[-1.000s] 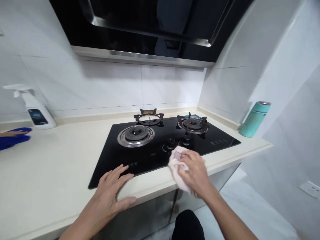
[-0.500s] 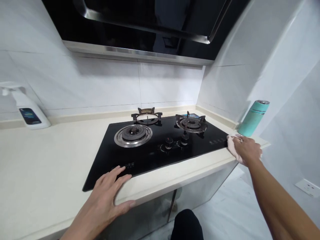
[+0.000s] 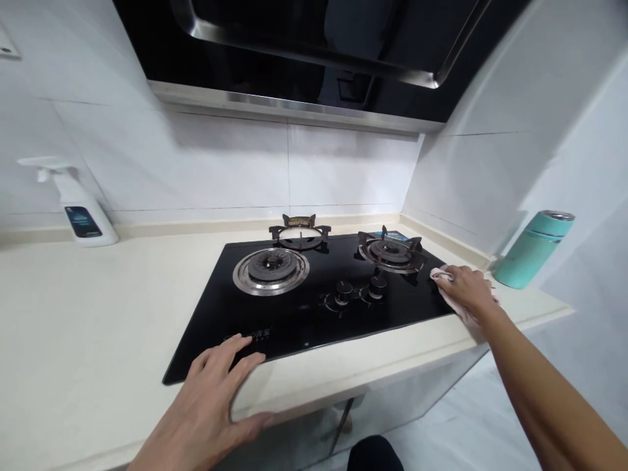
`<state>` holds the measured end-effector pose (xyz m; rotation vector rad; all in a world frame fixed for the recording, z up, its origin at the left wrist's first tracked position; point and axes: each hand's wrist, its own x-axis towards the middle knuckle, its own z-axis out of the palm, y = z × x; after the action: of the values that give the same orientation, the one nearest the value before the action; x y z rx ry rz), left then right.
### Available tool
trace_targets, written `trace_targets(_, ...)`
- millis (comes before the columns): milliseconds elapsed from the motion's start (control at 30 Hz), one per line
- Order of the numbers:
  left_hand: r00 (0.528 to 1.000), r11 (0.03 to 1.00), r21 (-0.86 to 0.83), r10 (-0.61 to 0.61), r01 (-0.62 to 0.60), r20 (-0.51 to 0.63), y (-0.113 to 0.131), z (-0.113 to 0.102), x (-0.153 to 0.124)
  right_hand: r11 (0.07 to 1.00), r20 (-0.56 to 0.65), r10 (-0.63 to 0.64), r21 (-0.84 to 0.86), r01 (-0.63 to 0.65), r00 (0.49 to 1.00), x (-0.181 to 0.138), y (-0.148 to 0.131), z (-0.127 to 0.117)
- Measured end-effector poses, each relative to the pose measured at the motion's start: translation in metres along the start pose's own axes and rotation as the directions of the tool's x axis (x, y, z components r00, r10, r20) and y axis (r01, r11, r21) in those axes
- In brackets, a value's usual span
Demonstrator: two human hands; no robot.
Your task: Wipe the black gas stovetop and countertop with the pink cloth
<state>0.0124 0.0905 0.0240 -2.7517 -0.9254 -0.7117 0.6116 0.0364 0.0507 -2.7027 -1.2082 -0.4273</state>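
Under my right hand [image 3: 468, 291] is a pale pink cloth [image 3: 458, 306], pressed on the right edge of the black glass gas stove [image 3: 294, 320]; the fingers are closed on it. My left hand [image 3: 216, 386] rests with spread fingers on the stove's front left corner and the counter edge, holding nothing. The left burner [image 3: 271, 269] has no pan support on it. That loose pan support [image 3: 300, 233] lies at the stove's back edge. On the right burner [image 3: 391, 254] a support is in place. Two black knobs [image 3: 360, 291] stand between the burners.
A white spray bottle [image 3: 88, 212] stands on the cream counter [image 3: 98, 314] at left. Near the right wall is a teal tumbler [image 3: 534, 250]. The black range hood [image 3: 314, 59] hangs low overhead. A flat blue item [image 3: 395, 235] lies behind the right burner.
My right hand has slid the cloth inward from the stove's right edge, further onto the glass. My left hand stays at the front corner. The view has shifted slightly.
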Motion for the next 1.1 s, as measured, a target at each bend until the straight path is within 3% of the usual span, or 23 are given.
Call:
trace_targets(133, 1.0, 1.0, -0.004, -0.003, 0.003, 0.003, 0.007, -0.007, 0.002, 0.992, -0.034, -0.127, 0.013, 0.127, 0.991, -0.023, -0.032, -0.001)
trace_targets(300, 0.995, 0.996, -0.058, -0.058, 0.063, 0.077, 0.023, -0.019, 0.006, 0.933, -0.136, -0.347, 0.055, 0.356, 0.928, -0.079, -0.073, -0.007)
trace_targets(500, 0.995, 0.989, -0.125, -0.069, 0.077, 0.07, 0.028, -0.022, 0.007, 0.906, -0.231, -0.417, -0.033, 0.421, 0.879, -0.136, -0.115, -0.029)
trace_targets(667, 0.994, 0.985, -0.157, -0.064, 0.077, 0.086, 0.03, -0.023, 0.006, 0.717, -0.323, -0.637, 0.086, 0.692, 0.7, -0.182, -0.152, -0.048)
trace_targets(767, 0.993, 0.985, -0.146, -0.083, 0.095, 0.088, 0.031, -0.023, 0.005, 0.59, -0.368, -0.691, 0.21, 0.78, 0.622, -0.194, -0.174, -0.054)
trace_targets(900, 0.993, 0.987, -0.123, -0.091, 0.099, 0.07, 0.032, -0.023, 0.004, 0.411, -0.324, -0.786, 0.362, 0.837, 0.526, -0.202, -0.21, -0.065)
trace_targets(967, 0.994, 0.987, -0.125, -0.09, 0.097, 0.061, 0.033, -0.023, 0.002, 0.375, -0.265, -0.828, 0.391, 0.841, 0.493, -0.203, -0.234, -0.073)
trace_targets(1033, 0.994, 0.987, -0.128, -0.094, 0.1, 0.059, 0.034, -0.024, 0.001, 0.431, -0.16, -0.845, 0.36, 0.827, 0.51, -0.2, -0.261, -0.081)
trace_targets(1100, 0.993, 0.985, -0.132, -0.102, 0.109, 0.06, 0.035, -0.024, 0.0, 0.554, -0.027, -0.811, 0.287, 0.782, 0.584, -0.19, -0.286, -0.087)
